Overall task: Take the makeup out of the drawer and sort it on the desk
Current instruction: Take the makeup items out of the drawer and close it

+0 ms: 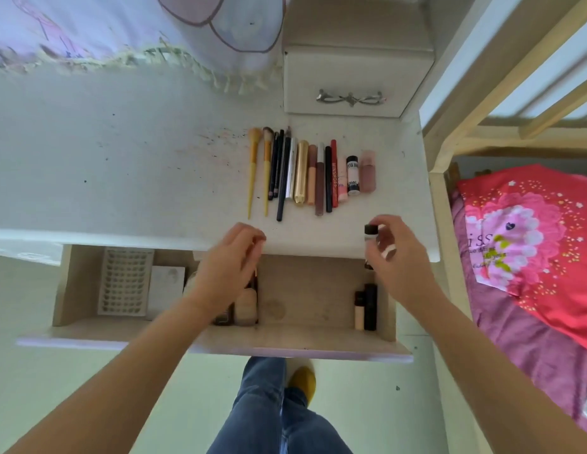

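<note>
Right hand (395, 257) pinches a small black-capped bottle (370, 239) over the open drawer (305, 335) — left hand (231, 267) hovers alongside.

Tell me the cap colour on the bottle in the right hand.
Black, on the small bottle, seen in the head view.

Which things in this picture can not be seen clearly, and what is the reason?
1. Head view: the small bottle in the right hand; fingers cover its lower part, label unreadable.
2. Head view: items in the drawer under the left hand; hand and wrist hide them.
3. Head view: print on the red tube on the desk; too small.
</note>
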`<state>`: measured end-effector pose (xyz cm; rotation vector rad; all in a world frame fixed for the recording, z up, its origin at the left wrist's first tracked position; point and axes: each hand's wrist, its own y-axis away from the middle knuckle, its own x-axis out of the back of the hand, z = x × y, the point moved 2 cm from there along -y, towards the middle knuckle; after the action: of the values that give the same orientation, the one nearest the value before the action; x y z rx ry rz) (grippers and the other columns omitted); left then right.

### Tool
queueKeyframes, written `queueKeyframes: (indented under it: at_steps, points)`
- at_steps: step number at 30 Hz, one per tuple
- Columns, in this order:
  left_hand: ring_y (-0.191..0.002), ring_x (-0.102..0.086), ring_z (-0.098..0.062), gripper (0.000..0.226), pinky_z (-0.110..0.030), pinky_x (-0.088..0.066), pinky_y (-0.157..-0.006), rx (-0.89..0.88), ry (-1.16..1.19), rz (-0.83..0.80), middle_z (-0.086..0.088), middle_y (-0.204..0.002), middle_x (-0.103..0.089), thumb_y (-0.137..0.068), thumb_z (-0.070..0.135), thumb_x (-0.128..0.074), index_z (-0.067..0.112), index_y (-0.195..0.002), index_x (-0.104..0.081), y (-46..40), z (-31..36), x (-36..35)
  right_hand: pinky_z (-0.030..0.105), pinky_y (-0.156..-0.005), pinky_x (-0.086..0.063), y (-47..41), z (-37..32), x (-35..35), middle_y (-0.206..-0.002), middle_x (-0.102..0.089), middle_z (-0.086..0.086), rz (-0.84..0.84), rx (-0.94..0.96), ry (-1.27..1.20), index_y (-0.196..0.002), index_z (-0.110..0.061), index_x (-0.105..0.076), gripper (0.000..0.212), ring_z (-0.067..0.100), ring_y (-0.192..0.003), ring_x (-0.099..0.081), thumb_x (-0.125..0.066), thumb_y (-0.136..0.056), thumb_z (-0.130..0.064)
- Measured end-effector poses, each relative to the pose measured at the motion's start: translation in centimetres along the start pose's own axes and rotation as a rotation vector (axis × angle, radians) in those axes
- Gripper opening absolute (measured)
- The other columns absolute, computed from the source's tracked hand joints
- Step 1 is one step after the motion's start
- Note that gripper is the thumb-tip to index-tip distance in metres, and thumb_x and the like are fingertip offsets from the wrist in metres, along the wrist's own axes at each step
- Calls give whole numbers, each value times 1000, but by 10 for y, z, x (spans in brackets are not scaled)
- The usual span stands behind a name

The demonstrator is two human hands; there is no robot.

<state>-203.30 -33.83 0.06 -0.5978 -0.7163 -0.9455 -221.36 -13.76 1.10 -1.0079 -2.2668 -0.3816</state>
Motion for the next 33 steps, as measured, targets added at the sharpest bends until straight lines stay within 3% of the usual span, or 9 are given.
queueKeyframes:
  at_steps: [3,7,12,15,18,22,26,29,33]
  points:
    - [-70,-57,-5,30,-19,-48,-71,149,42,230,4,-91,-58,-95,23,-46,8,-118,-57,-56,-17,49,13,-62,-43,-61,-3,24,-88,-60,-1,171,-61,8,-108,-27,-50,20,2,-71,-57,-55,-91,-18]
    - [-79,-64,-28,30,-40,-53,-82,406,-22,98,-10,-86,-64,-95,21,-51,9,-121,-59,-120,-45,50,36,-72,-51,-120,12,26,-99,-62,13,145,-202,127,-119,-14,-52,27,25,-85,-61,-50,-93,-20]
    - [-83,-64,-29,35,-36,-51,-83,479,-204,-84,-13,-101,-67,-97,29,-43,8,-122,-55,-141,-53,24,29,-77,-41,-132,20,16,-97,-62,11,92,-207,255,-124,-11,-51,34,23,-88,-57,-50,-94,-26]
    - [-85,-65,-29,36,-40,-52,-83,478,-181,-16,-12,-103,-67,-99,30,-37,10,-125,-53,-131,-50,28,30,-80,-45,-118,16,23,-101,-62,8,165,-236,211,-122,-13,-53,31,19,-87,-57,-48,-95,-27]
    - [-60,-59,-13,21,-28,-52,-60,365,-9,157,-4,-75,-62,-98,26,-39,13,-99,-55,-87,-41,34,22,-67,-45,-66,4,27,-85,-62,0,262,-89,130,-104,-21,-59,17,11,-72,-56,-45,-95,-20]
    - [-53,-53,0,11,-10,-42,-50,341,121,11,9,-58,-51,-94,23,-45,24,-85,-52,16,-22,-4,10,-47,-35,31,18,-20,-61,-52,-13,-80,-171,162,-95,-22,-57,12,3,-50,-51,-46,-95,-17]
    - [-65,-62,-12,25,-26,-51,-61,546,1,-399,2,-73,-64,-96,21,-42,14,-118,-52,55,-35,-65,23,-55,-42,55,58,-70,-89,-63,8,-542,-447,517,-134,-6,-36,36,18,-70,-58,-36,-100,-16]
    - [-83,-63,-29,36,-36,-50,-69,650,-160,-491,-14,-98,-65,-97,20,-38,3,-128,-40,37,-42,-91,33,-75,-48,43,73,-81,-118,-58,17,-588,-528,678,-139,0,-30,43,31,-102,-59,-36,-98,-11]
    - [-106,-59,-32,56,-39,-50,-80,780,-362,-520,-18,-121,-57,-96,6,-36,-2,-146,-12,14,-52,-114,33,-68,-47,43,84,-87,-116,-61,16,-566,-540,737,-139,-2,-29,46,30,-101,-61,-41,-95,-8]
